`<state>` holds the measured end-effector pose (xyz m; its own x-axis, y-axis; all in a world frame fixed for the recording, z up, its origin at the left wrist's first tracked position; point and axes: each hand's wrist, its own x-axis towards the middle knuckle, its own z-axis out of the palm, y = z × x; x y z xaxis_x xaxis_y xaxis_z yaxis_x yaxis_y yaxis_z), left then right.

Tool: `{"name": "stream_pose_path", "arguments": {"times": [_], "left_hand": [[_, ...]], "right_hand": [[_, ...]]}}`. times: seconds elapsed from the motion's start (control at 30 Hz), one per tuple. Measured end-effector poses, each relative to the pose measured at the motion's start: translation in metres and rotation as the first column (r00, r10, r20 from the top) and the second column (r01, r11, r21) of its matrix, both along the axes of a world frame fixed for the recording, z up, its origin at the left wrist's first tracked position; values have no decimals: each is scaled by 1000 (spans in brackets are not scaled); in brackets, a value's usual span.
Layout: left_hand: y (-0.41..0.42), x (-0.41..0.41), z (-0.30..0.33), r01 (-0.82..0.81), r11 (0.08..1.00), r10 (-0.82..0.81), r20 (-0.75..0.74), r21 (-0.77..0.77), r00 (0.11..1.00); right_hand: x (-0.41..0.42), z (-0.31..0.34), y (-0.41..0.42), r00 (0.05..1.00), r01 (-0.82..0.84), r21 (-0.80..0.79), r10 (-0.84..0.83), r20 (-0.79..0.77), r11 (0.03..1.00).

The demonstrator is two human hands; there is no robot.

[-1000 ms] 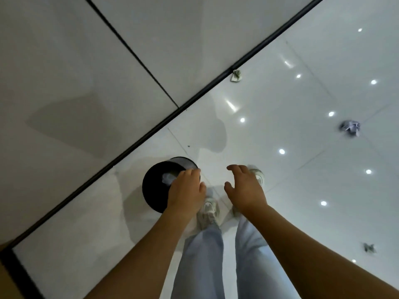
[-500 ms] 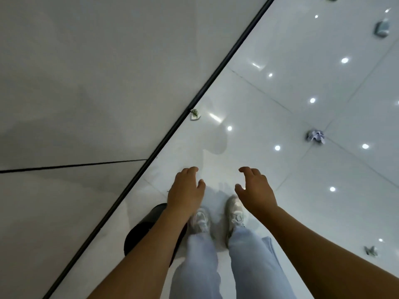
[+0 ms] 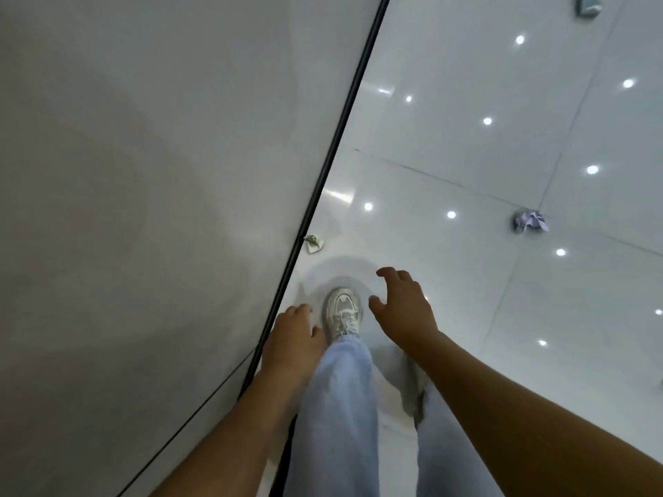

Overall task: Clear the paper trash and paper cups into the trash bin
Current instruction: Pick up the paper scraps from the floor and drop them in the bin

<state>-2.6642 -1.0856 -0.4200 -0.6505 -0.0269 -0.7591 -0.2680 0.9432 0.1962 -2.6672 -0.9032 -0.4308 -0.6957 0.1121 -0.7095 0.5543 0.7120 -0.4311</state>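
Note:
A small crumpled paper scrap (image 3: 314,243) lies on the glossy white floor against the black wall base, ahead of my foot. A bigger crumpled paper ball (image 3: 530,221) sits on the floor to the right. Another piece of trash (image 3: 588,4) shows at the top edge. My left hand (image 3: 292,340) hangs above my leg, fingers loosely curled, holding nothing. My right hand (image 3: 403,304) is spread with relaxed fingers and is empty. The trash bin is out of view.
A grey wall (image 3: 143,209) fills the left half, met by a black base strip (image 3: 337,145). My white sneaker (image 3: 342,312) and light-blue trouser legs (image 3: 337,417) step forward. Ceiling lights reflect in the floor tiles (image 3: 466,138).
I have stepped forward past the black bin, which has dropped out of view. The paper scrap by the wall and the paper ball are closer. Both hands stay empty.

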Motion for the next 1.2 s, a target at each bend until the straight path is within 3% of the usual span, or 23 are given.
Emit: {"name": "stream_pose_path", "arguments": {"times": [0.2, 0.4, 0.87, 1.03, 1.2], "left_hand": [[4, -57, -52, 27, 999, -29, 58, 22, 998], [10, -92, -131, -54, 998, 53, 39, 37, 998], [-44, -63, -341, -24, 998, 31, 106, -65, 994], [-53, -70, -363, -66, 994, 71, 57, -85, 996], [-29, -89, -336, -85, 996, 86, 42, -25, 995]], "right_hand": [[-39, -59, -20, 998, 63, -34, -63, 7, 997], [-63, -144, -32, 999, -38, -43, 39, 31, 998], [-120, -396, -112, 963, -243, -73, 231, -141, 967], [-124, -420, -115, 946, -252, -57, 233, -226, 966], [-106, -374, -81, 976, -154, -197, 117, -184, 968]]}}
